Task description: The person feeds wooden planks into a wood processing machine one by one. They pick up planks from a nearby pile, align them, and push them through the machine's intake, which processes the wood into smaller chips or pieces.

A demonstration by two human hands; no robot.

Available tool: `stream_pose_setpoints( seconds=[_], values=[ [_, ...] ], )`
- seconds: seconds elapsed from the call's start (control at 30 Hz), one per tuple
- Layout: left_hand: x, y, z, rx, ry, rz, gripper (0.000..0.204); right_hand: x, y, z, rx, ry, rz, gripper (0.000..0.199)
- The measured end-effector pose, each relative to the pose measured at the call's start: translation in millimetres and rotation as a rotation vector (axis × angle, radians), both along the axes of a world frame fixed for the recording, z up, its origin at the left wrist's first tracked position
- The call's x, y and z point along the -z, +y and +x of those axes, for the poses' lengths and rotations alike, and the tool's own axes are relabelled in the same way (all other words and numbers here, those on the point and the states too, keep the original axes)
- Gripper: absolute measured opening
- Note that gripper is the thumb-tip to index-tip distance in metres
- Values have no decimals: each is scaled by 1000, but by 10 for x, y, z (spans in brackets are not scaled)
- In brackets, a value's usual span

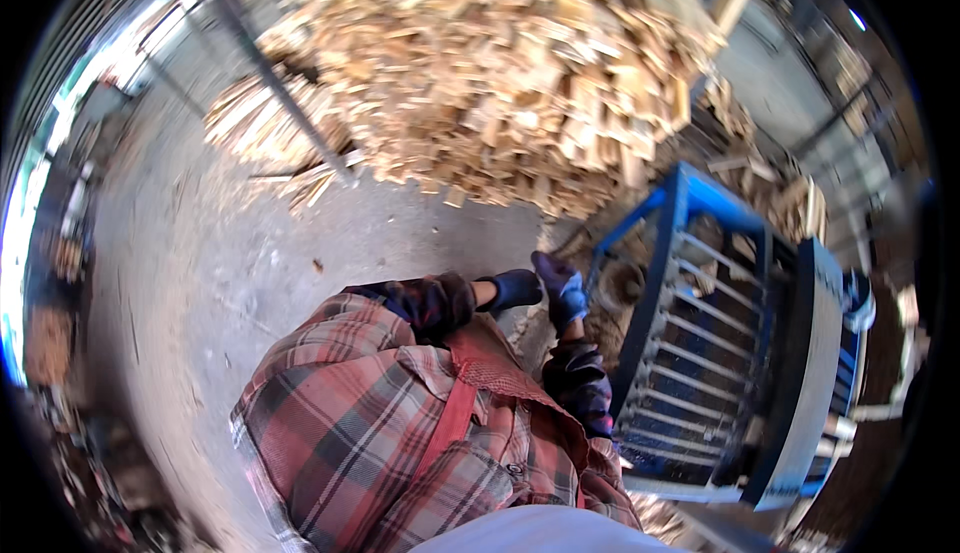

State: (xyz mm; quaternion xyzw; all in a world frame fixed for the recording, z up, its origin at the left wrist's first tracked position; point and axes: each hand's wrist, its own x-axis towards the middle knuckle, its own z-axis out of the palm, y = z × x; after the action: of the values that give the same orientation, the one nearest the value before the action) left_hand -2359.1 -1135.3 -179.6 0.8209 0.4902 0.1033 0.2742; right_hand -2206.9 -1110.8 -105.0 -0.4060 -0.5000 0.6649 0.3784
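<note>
Both hands wear dark blue gloves and are close together in front of my body, with a small gap between them. My left hand points to the right, and its fingers are too smeared by motion to make out. My right hand is raised beside it, its fingers partly stretched out, with nothing visible in them. Nearest to my right hand is a blue metal frame with a row of metal bars. Past my hands lies a large heap of split wood pieces.
A slanted metal pole stands before the heap on the left. Loose wood strips lie at its foot on the grey concrete floor. A round object sits beside the blue frame. Blurred clutter lines the far left.
</note>
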Motion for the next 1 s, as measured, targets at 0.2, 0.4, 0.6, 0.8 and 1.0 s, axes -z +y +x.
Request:
stream_pose_setpoints(
  seconds=[0.2, 0.4, 0.6, 0.8, 1.0],
  values=[
    [-15, -139, -758, -209, -105, 150, 24, 860, 211, -411, -329, 73, 451, 69],
    [-1291, 410, -1043, -940, -694, -68, 49, 68, 1128, -1025, -406, 381, -309, 54],
    [-2131, 998, -1379, -1094, -250, 427, 31, -988, 906, -1280, -321, 358, -133, 32],
    [-2488, 1278, -1358, -1039, 243, 637, 31, -1820, 628, -1026, -604, 99, 180, 49],
    [-2360, 1415, -1184, -934, 71, 431, 23, -1909, 906, -1021, -448, 4, 385, 44]
  ],
)
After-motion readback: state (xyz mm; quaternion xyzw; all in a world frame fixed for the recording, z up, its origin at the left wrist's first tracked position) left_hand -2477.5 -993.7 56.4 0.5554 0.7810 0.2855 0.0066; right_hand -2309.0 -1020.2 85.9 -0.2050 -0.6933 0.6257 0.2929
